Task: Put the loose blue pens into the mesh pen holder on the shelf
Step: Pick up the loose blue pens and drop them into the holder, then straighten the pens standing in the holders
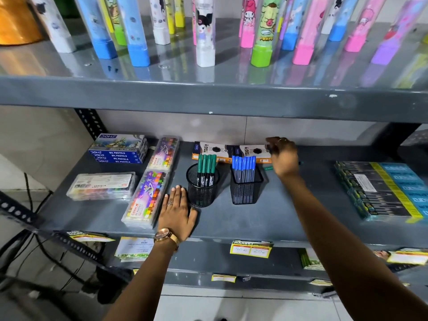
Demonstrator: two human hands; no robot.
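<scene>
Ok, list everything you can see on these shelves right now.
Character tubes: many, pastel, top shelf.
Round mesh holder: one, black, green pens, middle shelf.
Square mesh holder: one, black, blue pens, right of the round one.
Loose pen: one, green, partly hidden by right hand.
Trio boxes: orange-brown, count unclear, behind holders.
Pastel boxes: blue stack, back left.
Pastel cases: three, clear, left.
Pencil packs: dark and blue, right.
Price tags: yellow, shelf edge.
Left hand: flat on shelf.
Right hand: reaching behind square holder.

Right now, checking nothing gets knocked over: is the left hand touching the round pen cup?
Apart. The head view shows bare shelf between the left hand, flat on the shelf, and the round pen cup.
</scene>
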